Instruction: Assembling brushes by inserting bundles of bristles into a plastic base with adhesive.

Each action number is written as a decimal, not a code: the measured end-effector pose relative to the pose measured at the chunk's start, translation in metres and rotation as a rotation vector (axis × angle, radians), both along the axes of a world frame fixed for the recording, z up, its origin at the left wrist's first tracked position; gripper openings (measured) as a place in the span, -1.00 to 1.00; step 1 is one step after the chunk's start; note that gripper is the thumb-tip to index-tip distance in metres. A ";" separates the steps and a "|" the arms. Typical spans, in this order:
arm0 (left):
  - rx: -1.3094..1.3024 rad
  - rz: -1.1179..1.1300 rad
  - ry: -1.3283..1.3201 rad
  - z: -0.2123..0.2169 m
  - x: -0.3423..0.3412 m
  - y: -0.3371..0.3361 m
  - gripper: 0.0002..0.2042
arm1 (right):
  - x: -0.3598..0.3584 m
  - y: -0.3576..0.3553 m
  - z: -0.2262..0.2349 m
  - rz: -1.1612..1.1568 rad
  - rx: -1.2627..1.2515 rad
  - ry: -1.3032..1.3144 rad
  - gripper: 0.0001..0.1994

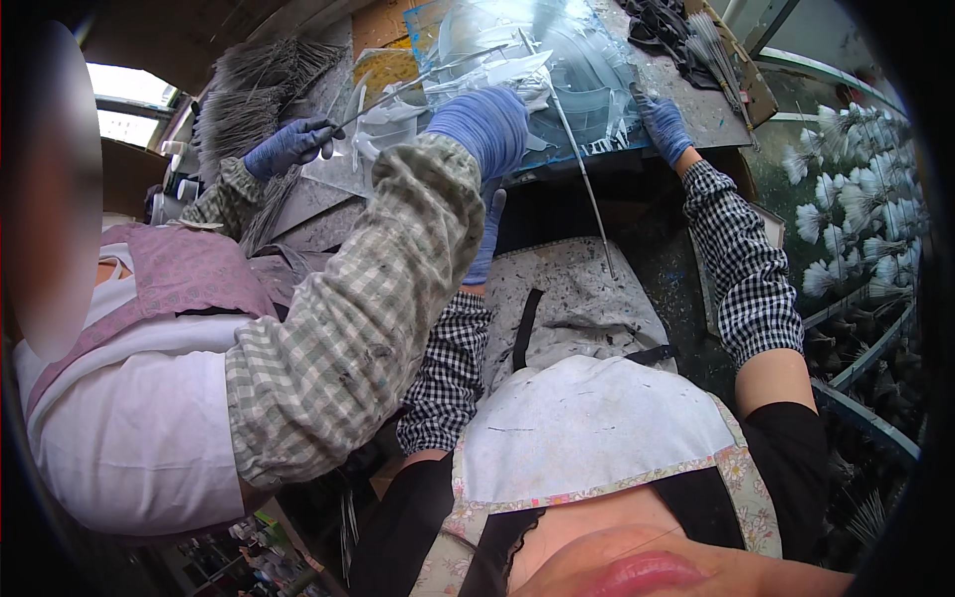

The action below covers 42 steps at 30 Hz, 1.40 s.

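Thin rod [589, 194] lay pinched in the right hand's [665, 127] grip beside the glass sheet [582, 60]; left hand's [484, 244] grip could not be told.

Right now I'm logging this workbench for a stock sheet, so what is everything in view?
Clear plastic sheet: one, blue-edged, on the bench ahead.
Thin grey rod: one, slanting off the bench edge over the lap.
Grey bristle bundles: a heap, upper left.
White tufted pieces: many, racked at right.
Dark strips: a pile, top right of bench.
Co-worker's gloved hands: two, blue; the far one holds a thin tool.
Apron: one, white, on the lap.
Left hand: blue glove, below the bench edge, mostly hidden.
Right hand: blue glove, on the sheet's edge.
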<state>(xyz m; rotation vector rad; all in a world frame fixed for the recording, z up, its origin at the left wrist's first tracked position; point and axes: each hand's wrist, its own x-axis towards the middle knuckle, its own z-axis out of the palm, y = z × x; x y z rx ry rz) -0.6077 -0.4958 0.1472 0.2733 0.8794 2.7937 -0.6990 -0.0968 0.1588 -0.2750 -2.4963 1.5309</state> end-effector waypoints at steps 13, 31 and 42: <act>-0.035 -0.056 0.033 0.048 0.022 0.018 -0.29 | -0.003 0.006 -0.003 -0.039 0.122 -0.004 -0.36; 0.000 -0.077 0.038 0.043 0.018 0.016 -0.35 | -0.012 0.014 -0.013 -0.030 0.102 -0.082 -0.30; -0.088 -0.010 0.042 0.056 0.023 0.017 -0.37 | -0.003 0.004 -0.003 -0.045 -0.001 -0.027 -0.37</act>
